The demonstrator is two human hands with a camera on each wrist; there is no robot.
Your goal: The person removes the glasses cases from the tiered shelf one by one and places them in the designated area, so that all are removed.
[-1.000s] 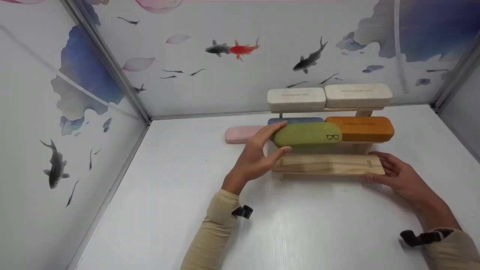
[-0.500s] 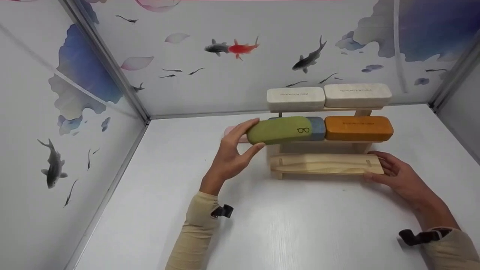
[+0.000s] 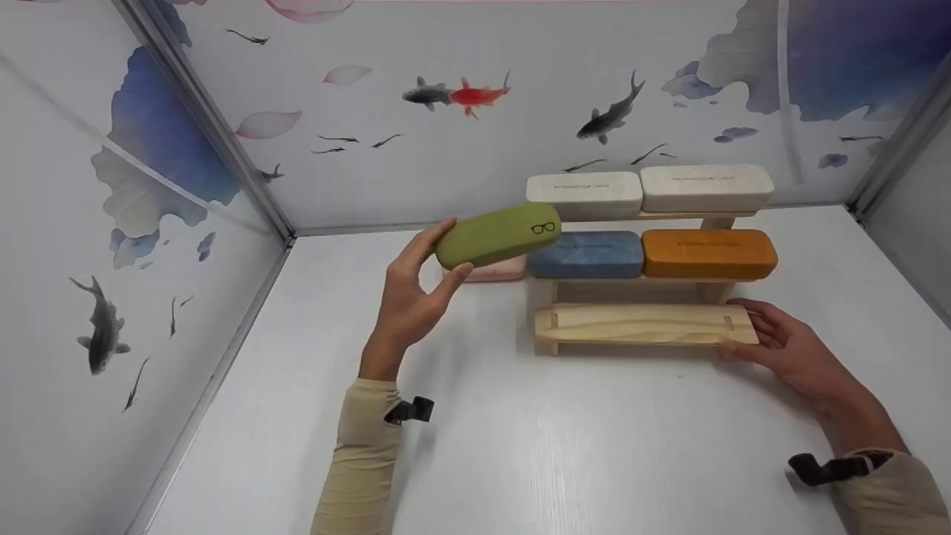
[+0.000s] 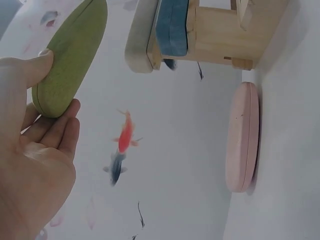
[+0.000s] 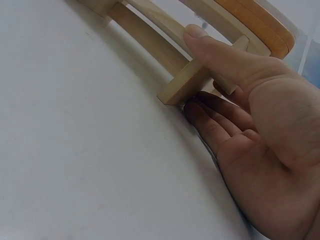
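Note:
In the head view my left hand (image 3: 412,297) holds a green glasses case (image 3: 498,236) by its left end, thumb below and fingers above. The case is raised off the table and tilted, its right end higher. A pink case (image 4: 242,137) lies on the table beneath and behind it, partly covered in the head view. My right hand (image 3: 787,349) grips the right end of the bottom board of a wooden tiered rack (image 3: 639,325); in the right wrist view the thumb (image 5: 215,47) lies on the board and the other fingers curl behind it.
On the rack's middle tier sit a blue case (image 3: 591,255) and an orange case (image 3: 709,254). Two white cases (image 3: 583,193) stand on the top tier. The rack is on a white table (image 3: 594,446) between panels printed with fish.
My left hand has carried the green case left and up, away from the rack, and tilted it. The blue case is now uncovered. My right hand stays on the rack.

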